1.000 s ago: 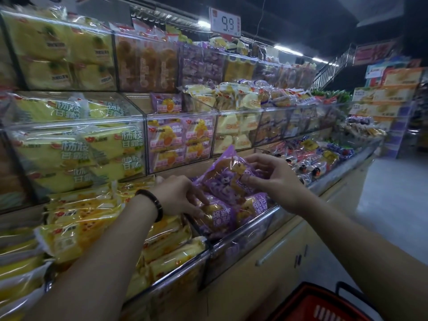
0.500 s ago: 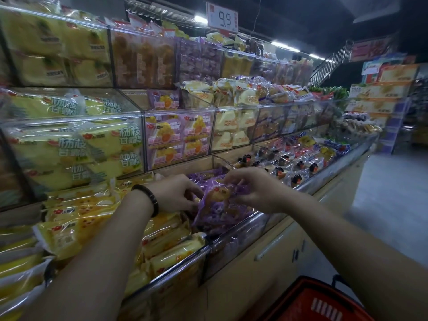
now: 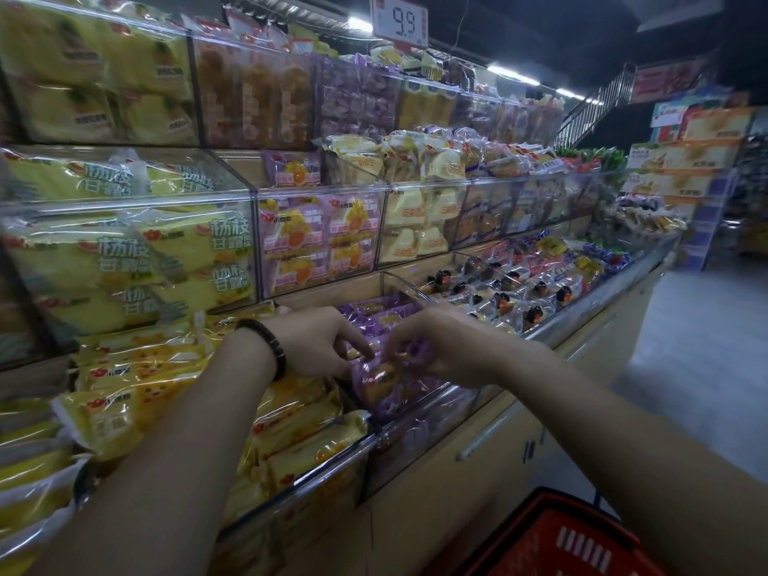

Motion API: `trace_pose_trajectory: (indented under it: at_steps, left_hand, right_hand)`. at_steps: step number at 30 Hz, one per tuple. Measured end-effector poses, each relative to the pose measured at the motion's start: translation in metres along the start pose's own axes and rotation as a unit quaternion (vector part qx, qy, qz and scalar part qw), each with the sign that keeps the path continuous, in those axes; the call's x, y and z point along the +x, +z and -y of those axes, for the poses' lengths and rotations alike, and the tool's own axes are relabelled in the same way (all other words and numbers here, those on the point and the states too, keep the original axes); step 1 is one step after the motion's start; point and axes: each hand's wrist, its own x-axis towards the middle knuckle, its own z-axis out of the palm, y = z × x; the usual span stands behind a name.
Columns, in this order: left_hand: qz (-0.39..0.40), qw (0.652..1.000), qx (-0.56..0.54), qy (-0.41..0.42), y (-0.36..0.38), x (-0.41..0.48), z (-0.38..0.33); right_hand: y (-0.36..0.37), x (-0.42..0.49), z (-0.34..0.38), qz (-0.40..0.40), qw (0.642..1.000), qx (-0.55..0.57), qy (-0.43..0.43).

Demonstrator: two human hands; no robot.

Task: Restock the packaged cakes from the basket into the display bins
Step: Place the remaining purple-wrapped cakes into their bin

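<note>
Head view: both hands meet over the purple-cake bin (image 3: 432, 399) on the lowest tier of the shelf, and the step in hand looks like seating one purple packaged cake (image 3: 380, 378) at the front of that bin. The left hand (image 3: 320, 347), with a dark bracelet (image 3: 270, 347) on its wrist, has its fingers (image 3: 361, 347) curled down onto the wrapper's top edge. The right hand (image 3: 444, 347) pinches the same wrapper from the other side, so neither hand is free. The pack sits tilted on other purple packs inside the bin, just behind its clear front wall. The next move probably calls for pressing it flat and letting go, then reaching down to the red basket (image 3: 552, 538), which stands below and right of the bin; what it holds cannot be seen. Left of the bin, yellow cake packs (image 3: 299, 430) crowd right up to the divider and could get nudged. Right of the bin lie dark-topped cakes (image 3: 498, 297). Above the bin, the clear middle tier overhangs, leaving only modest room for lifting hands, and a price sign (image 3: 401, 20) hangs far above.
</note>
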Motion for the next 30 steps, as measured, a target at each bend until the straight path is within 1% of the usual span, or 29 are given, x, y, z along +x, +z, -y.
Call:
trace_pose_trajectory:
  at_steps: [2, 8, 10, 14, 18, 22, 25, 30]
  left_hand:
    - [0.009, 1.000, 0.003, -0.003, -0.001, -0.001, -0.002]
    - [0.014, 0.999, -0.026, -0.016, -0.002, -0.002, -0.008]
    - [0.001, 1.000, -0.025, -0.006, -0.002, -0.002, -0.012]
    - [-0.053, 0.998, -0.023, 0.028, 0.004, -0.006, -0.027]
    - [-0.060, 0.998, -0.003, 0.017, 0.012, -0.007, -0.037]
    - [-0.093, 0.993, 0.072, 0.002, 0.019, -0.001, -0.045]
    - [-0.077, 0.989, 0.125, -0.021, 0.020, 0.001, -0.049]
    - [-0.052, 0.986, 0.148, -0.053, 0.016, 0.000, -0.052]
  right_hand:
    - [0.010, 0.004, 0.006, 0.013, 1.000, -0.012, -0.006]
    - [0.016, -0.004, 0.002, -0.008, 1.000, -0.001, 0.025]
    - [0.020, -0.004, 0.002, -0.009, 1.000, -0.007, 0.028]
    - [0.026, 0.004, -0.003, 0.012, 0.998, -0.031, 0.051]
    - [0.027, 0.009, -0.011, 0.029, 0.997, -0.043, 0.063]
    - [0.018, 0.011, -0.008, 0.045, 0.995, -0.059, 0.061]
    - [0.023, 0.014, -0.001, 0.048, 0.996, -0.055, 0.057]
    - [0.019, 0.006, -0.007, 0.049, 0.997, 0.026, 0.059]
